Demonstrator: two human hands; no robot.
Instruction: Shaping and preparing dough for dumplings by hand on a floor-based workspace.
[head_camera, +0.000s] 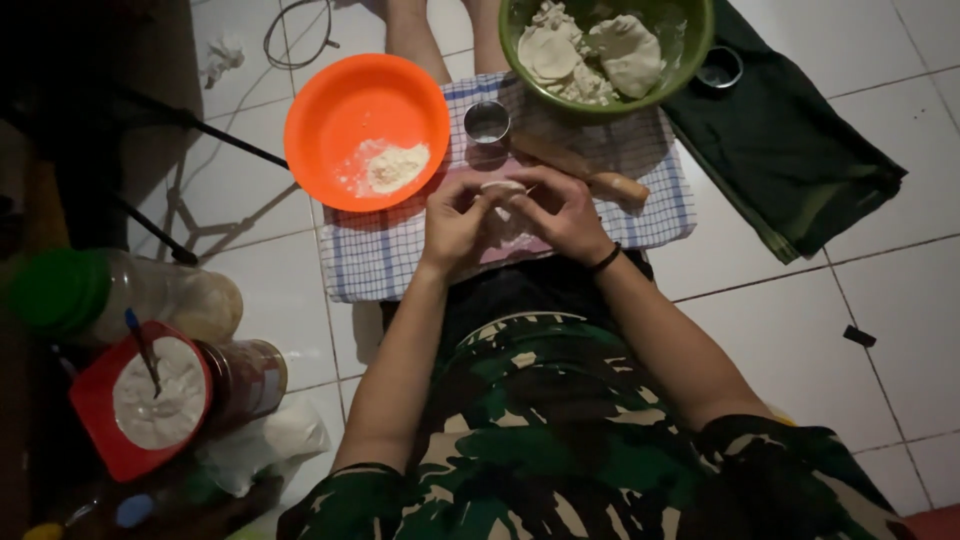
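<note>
Two bowls, one dough piece, both hands.

Two bowls, one orange and one green, one rolling pin, one metal cup.

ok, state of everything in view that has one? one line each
left hand: pinching the dough piece
right hand: pinching the dough piece
dough piece: small, held between both hands
orange bowl: upright, a little flour in it
green bowl: holds dough pieces
metal cup: upright on checked cloth
rolling pin: lying on cloth, untouched
red tub: open, white powder, spoon in it
</note>
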